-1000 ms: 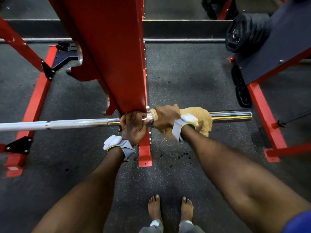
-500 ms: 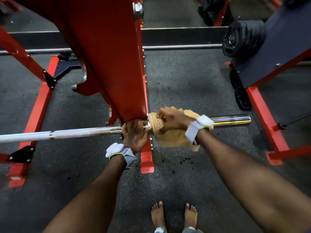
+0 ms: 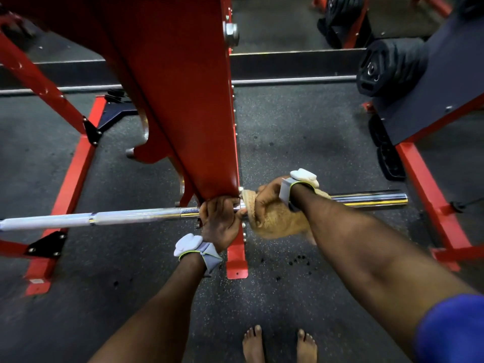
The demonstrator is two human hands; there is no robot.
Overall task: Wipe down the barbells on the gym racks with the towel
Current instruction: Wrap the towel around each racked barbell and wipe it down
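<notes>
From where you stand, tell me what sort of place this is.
Most likely a gym's free-weight area: a barbell lies across a red rack, and black weight plates are stored on a stand at the right.

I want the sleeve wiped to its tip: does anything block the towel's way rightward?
Nothing visible. The right hand grips the towel round the barbell beside the red upright; rightward, the chrome sleeve is bare to its end.

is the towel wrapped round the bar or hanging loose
Wrapped: the right hand grips the towel bunched round the barbell beside the red upright, with a loose part sagging below.
</notes>
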